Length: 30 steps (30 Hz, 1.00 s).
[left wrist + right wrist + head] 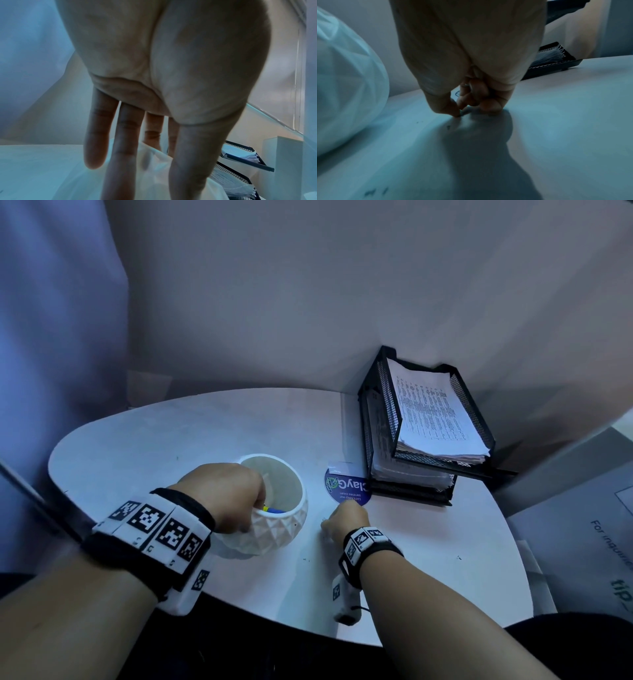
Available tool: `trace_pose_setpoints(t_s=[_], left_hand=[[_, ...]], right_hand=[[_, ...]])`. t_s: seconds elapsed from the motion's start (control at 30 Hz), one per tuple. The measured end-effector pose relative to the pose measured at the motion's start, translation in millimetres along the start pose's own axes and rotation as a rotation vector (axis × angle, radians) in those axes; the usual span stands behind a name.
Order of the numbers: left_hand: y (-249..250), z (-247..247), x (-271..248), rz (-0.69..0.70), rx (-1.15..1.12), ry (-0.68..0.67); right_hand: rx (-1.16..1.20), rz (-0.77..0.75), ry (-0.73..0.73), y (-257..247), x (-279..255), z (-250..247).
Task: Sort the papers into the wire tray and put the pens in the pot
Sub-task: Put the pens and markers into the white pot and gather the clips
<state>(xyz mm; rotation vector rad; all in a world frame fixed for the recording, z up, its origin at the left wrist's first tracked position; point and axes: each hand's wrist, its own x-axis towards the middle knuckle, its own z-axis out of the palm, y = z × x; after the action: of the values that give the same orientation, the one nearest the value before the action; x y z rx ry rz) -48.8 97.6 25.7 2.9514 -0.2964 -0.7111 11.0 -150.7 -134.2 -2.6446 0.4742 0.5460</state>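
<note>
A white faceted pot [284, 525] stands mid-table with blue and yellow pens [274, 510] lying inside. My left hand [251, 517] holds its near-left rim, fingers dipping inside and thumb on the outer wall. The left wrist view shows that hand [145, 169] with nearly straight fingers astride the pot's rim [154, 158]. Right of the pot [342, 88], my right hand [334, 525] is curled down on the table. Its thumb and forefinger [458, 113] pinch a small dark bit [460, 115]. The black two-tier wire tray [387, 405] at the back right holds printed papers [438, 419].
A round blue sticker-like card [346, 487] lies between the pot and the tray. Tiny dark specks [459, 558] dot the white oval table [171, 446]. Walls close in behind, and a grey box [582, 525] stands off the right edge.
</note>
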Motion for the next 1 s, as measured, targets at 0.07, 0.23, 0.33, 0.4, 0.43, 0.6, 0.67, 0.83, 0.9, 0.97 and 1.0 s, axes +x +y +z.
trace_pose_setpoints(t_s=[0.07, 0.23, 0.33, 0.4, 0.43, 0.6, 0.67, 0.83, 0.9, 0.97, 1.0], left_hand=[[0, -1, 0, 0.002, -0.005, -0.003], [1, 0, 0, 0.008, -0.017, -0.005], [2, 1, 0, 0.016, -0.011, -0.01], [2, 2, -1, 0.019, -0.008, -0.012], [3, 2, -1, 0.018, -0.007, -0.014], [5, -1, -3, 0.01, -0.014, -0.023], [6, -2, -4, 0.022, -0.01, -0.034], [3, 0, -5, 0.019, -0.019, -0.04], [2, 2, -4, 0.018, -0.014, -0.037], [2, 2, -3, 0.024, 0.0, -0.019], [2, 2, -3, 0.027, 0.001, -0.011]], right_hand=[[0.005, -0.004, -0.044, 2, -6, 1], [0.331, 0.023, -0.035, -6, -24, -24], [0.97, 0.069, -0.004, -32, -29, -46], [1.116, -0.061, -0.031, -58, -42, -58], [1.116, -0.15, -0.059, -70, -48, -61], [0.754, -0.519, -0.15, -110, -78, -61], [0.493, -0.622, -0.133, -112, -80, -53], [0.741, -0.543, -0.051, -103, -72, -48], [0.988, -0.418, 0.016, -99, -56, -56], [1.055, -0.26, 0.083, -90, -31, -66], [1.008, -0.174, 0.105, -81, -17, -69]])
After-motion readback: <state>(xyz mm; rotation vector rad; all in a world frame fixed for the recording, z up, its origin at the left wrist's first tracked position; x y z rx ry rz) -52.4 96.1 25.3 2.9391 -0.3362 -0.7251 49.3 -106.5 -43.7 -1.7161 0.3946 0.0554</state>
